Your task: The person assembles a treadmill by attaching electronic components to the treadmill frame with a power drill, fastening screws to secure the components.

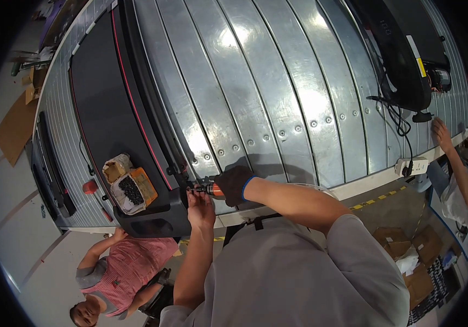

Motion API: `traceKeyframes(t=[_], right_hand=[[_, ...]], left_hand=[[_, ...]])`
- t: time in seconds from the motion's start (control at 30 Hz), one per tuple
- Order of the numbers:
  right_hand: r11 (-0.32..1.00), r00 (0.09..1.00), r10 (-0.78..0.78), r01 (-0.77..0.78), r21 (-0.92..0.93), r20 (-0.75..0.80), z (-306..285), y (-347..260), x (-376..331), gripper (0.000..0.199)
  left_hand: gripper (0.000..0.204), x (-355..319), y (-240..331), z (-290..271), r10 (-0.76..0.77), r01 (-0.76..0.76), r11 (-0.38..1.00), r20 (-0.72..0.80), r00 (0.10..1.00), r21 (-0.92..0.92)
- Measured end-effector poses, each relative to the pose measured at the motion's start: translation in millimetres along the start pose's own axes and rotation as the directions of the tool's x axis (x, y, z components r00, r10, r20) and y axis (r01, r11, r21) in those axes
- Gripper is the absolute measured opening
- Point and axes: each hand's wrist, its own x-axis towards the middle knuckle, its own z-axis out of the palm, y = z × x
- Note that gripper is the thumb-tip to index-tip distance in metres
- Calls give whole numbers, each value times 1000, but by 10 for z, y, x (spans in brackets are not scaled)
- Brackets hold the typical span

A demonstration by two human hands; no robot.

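My right hand (pixel 235 184), in a dark glove with a blue cuff, grips an orange-and-black powered screwdriver (pixel 208 189) lying level, its tip pointing left at the corner of a long black treadmill (pixel 108 109). My bare left hand (pixel 200 208) is just below the tool's front end, fingers pinched around the bit where it meets the treadmill's dark end cover (pixel 152 220). An open box of small black screws (pixel 130 191) sits on the treadmill deck, left of both hands.
The treadmill lies on a metal slat conveyor (pixel 277 98). A second black machine (pixel 402 60) with cables and a white power strip (pixel 412 165) is at the right. A person in a red striped shirt (pixel 127 267) stands lower left; another person's arm (pixel 454 158) reaches in at right.
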Motion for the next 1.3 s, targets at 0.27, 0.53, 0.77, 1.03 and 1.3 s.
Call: traceKeyframes(t=[0.27, 0.53, 0.77, 1.03, 1.3], right_hand=[[999, 1000, 0, 0, 34, -9, -17, -24, 78, 50], [999, 996, 32, -31, -22, 78, -56, 75, 202, 48], [996, 998, -12, 17, -87, 63, -35, -5, 375, 47], [971, 996, 43, -23, -236, 80, 124, -133, 810, 47], [951, 986, -125, 87, -297, -110, 331, 98, 543, 49]], left_hand=[[14, -3, 50, 57, -13, 11, 1000, -70, 997, -28], [25, -431, 522, 501, 389, -255, 567, 18, 921, 784], [15, 334, 866, 595, 503, -369, -584, 679, 535, 723], [11, 569, 887, 144, 511, -386, -559, 671, 536, 734], [27, 324, 735, 269, 635, -371, -313, 483, 603, 875]])
